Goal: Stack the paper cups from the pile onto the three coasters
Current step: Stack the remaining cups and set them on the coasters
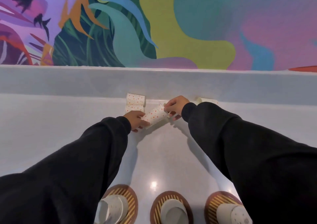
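Note:
A nested bundle of white paper cups with orange dots [155,116] lies tilted on the white counter, far from me. My left hand [135,120] grips its near end and my right hand [175,106] pinches its far end. Two loose dotted cups lie on their sides to the left, one [135,99] against the back ledge and one [134,108] just in front of it. Another cup [208,100] lies behind my right wrist. Three round striped coasters sit near me: left [133,199], middle [157,205], right [211,204]. Each carries upside-down cups [114,208] [173,211] [231,213].
A raised white ledge [154,81] runs along the back of the counter, under a colourful mural wall [171,26]. My black sleeves [77,163] cover much of the counter's left and right sides.

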Motion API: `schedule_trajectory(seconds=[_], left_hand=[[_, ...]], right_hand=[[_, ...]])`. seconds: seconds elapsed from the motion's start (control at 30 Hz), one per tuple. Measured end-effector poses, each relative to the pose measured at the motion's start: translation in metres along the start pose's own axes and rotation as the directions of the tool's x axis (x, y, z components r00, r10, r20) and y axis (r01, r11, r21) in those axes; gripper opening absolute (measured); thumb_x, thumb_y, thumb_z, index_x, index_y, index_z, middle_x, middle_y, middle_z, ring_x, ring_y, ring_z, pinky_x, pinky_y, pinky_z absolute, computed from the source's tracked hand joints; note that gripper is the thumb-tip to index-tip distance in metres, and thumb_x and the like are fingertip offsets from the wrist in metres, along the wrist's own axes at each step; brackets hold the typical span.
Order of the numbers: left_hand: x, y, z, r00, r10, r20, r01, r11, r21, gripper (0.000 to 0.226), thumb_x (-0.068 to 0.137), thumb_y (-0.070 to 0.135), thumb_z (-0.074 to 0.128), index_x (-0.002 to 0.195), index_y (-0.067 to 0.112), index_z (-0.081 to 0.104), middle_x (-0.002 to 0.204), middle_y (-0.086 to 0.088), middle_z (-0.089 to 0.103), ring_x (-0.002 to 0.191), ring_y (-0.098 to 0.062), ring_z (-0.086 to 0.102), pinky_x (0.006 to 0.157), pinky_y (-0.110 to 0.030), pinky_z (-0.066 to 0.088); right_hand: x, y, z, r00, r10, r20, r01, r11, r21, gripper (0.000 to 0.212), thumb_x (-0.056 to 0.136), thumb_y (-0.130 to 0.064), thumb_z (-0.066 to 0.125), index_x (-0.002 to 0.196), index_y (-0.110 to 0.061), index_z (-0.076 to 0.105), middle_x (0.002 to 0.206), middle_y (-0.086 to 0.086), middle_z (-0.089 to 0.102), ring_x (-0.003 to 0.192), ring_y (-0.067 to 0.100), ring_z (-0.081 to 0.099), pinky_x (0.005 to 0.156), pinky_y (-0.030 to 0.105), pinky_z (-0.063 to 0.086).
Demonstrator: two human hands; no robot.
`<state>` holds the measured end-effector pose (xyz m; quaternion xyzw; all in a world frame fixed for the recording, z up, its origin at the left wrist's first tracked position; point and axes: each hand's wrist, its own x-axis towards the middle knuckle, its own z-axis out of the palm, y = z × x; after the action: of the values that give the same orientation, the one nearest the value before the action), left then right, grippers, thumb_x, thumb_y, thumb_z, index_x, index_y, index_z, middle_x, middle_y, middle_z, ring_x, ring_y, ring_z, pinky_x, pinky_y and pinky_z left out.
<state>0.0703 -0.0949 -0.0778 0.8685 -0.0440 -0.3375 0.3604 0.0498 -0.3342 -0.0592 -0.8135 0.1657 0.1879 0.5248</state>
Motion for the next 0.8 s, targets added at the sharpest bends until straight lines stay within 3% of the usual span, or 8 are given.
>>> schedule_trajectory(seconds=[0.13, 0.27, 0.37, 0.43, 0.5, 0.57, 0.67, 0.8], left_hand=[[0.001, 0.014, 0.006, 0.999, 0.046, -0.019, -0.046, 0.999, -0.028, 0.042, 0.087, 0.024, 0.079, 0.126, 0.019, 0.064, 0.111, -0.002, 0.07, 0.099, -0.022, 0.07, 0.084, -0.038, 0.062], [0.001, 0.023, 0.01, 0.994, 0.09, -0.069, -0.09, 0.996, 0.0, 0.037, 0.085, 0.027, 0.081, 0.119, 0.024, 0.067, 0.108, 0.0, 0.071, 0.097, -0.02, 0.07, 0.084, -0.041, 0.063], [0.001, 0.024, 0.01, 0.984, 0.137, -0.109, -0.139, 0.99, -0.012, 0.045, 0.083, 0.031, 0.082, 0.125, 0.024, 0.066, 0.113, 0.002, 0.068, 0.103, -0.022, 0.067, 0.089, -0.042, 0.06], [0.003, 0.021, 0.002, 0.955, 0.191, -0.227, -0.196, 0.981, 0.001, 0.054, 0.082, 0.037, 0.083, 0.131, 0.025, 0.065, 0.121, 0.004, 0.064, 0.107, -0.02, 0.063, 0.093, -0.036, 0.053], [0.006, 0.014, -0.01, 0.905, 0.248, -0.345, -0.212, 0.967, 0.138, 0.05, 0.085, 0.038, 0.079, 0.131, 0.024, 0.065, 0.129, 0.001, 0.061, 0.11, -0.022, 0.061, 0.096, -0.035, 0.049], [0.011, 0.005, -0.02, 0.879, 0.285, -0.383, -0.138, 0.919, 0.369, 0.05, 0.088, 0.036, 0.075, 0.134, 0.023, 0.061, 0.138, -0.002, 0.056, 0.12, -0.025, 0.057, 0.103, -0.039, 0.047], [0.012, -0.008, -0.021, 0.924, 0.241, -0.296, 0.004, 0.769, 0.639, 0.065, 0.087, 0.041, 0.073, 0.146, 0.026, 0.048, 0.148, -0.001, 0.048, 0.129, -0.027, 0.05, 0.104, -0.045, 0.048], [0.011, -0.023, -0.007, 0.953, 0.201, -0.225, 0.047, 0.637, 0.769, 0.066, 0.087, 0.039, 0.07, 0.145, 0.026, 0.042, 0.139, -0.002, 0.054, 0.117, -0.027, 0.056, 0.095, -0.044, 0.053]], right_hand=[[-0.008, 0.002, -0.007, 1.0, -0.011, 0.028, 0.008, 0.995, 0.096, 0.012, 0.088, -0.006, 0.081, 0.099, -0.002, 0.079, 0.088, 0.013, 0.077, 0.074, 0.02, 0.073, 0.073, 0.04, 0.067], [-0.012, 0.002, -0.014, 0.999, -0.02, 0.03, 0.018, 0.997, 0.068, 0.015, 0.082, -0.004, 0.086, 0.096, -0.002, 0.08, 0.086, 0.014, 0.078, 0.074, 0.022, 0.074, 0.074, 0.04, 0.067], [-0.012, 0.005, -0.017, 1.0, -0.016, 0.027, 0.014, 0.997, 0.07, 0.017, 0.083, -0.005, 0.086, 0.097, -0.001, 0.078, 0.083, 0.015, 0.077, 0.074, 0.024, 0.074, 0.074, 0.04, 0.066], [-0.012, 0.009, -0.019, 1.0, -0.017, 0.012, 0.016, 0.996, 0.09, 0.014, 0.085, -0.005, 0.083, 0.096, -0.001, 0.076, 0.08, 0.015, 0.076, 0.075, 0.025, 0.074, 0.076, 0.041, 0.066], [-0.012, 0.015, -0.02, 1.0, 0.002, -0.007, -0.002, 0.995, 0.104, 0.013, 0.086, -0.005, 0.082, 0.097, -0.001, 0.074, 0.081, 0.016, 0.076, 0.077, 0.027, 0.075, 0.078, 0.043, 0.066], [-0.011, 0.021, -0.021, 0.999, 0.038, -0.015, -0.036, 0.992, 0.121, 0.015, 0.088, -0.004, 0.081, 0.099, 0.0, 0.072, 0.083, 0.018, 0.076, 0.079, 0.028, 0.075, 0.082, 0.045, 0.065], [-0.011, 0.03, -0.019, 0.995, 0.097, -0.019, -0.093, 0.986, 0.137, 0.016, 0.089, -0.001, 0.079, 0.102, 0.001, 0.07, 0.088, 0.02, 0.075, 0.08, 0.029, 0.075, 0.086, 0.049, 0.064], [-0.01, 0.037, -0.016, 0.991, 0.135, -0.021, -0.131, 0.979, 0.155, 0.016, 0.089, 0.0, 0.077, 0.103, 0.0, 0.069, 0.091, 0.02, 0.074, 0.075, 0.025, 0.075, 0.075, 0.042, 0.066]])
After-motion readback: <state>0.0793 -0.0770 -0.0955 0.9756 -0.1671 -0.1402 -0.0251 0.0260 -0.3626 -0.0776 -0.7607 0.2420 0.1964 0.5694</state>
